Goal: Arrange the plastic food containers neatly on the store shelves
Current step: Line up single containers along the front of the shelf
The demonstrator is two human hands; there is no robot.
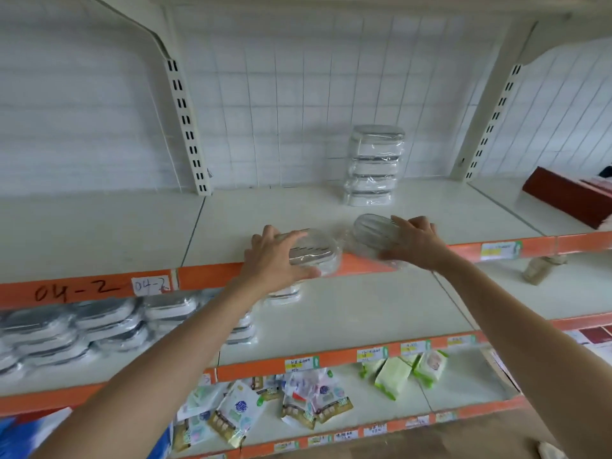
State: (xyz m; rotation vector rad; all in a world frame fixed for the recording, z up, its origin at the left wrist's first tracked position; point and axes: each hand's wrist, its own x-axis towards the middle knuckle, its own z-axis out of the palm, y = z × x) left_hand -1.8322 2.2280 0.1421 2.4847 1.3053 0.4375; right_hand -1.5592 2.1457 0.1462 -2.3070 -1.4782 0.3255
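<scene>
Hands reach up to the front edge of the upper shelf (258,210), each carrying one wrapped container. The left hand (271,260) curls its fingers and thumb around a clear-wrapped container (318,253) lying flat at the orange shelf lip. The right hand (417,241) grips a second container (374,231), tilted up on its edge, probably so it can slide in next. Farther back, slightly right, a stack of five containers (374,165) stands near the grid backing, likely the target pile. More containers (99,326) lie loosely heaped on the lower shelf at left, evidently the supply.
</scene>
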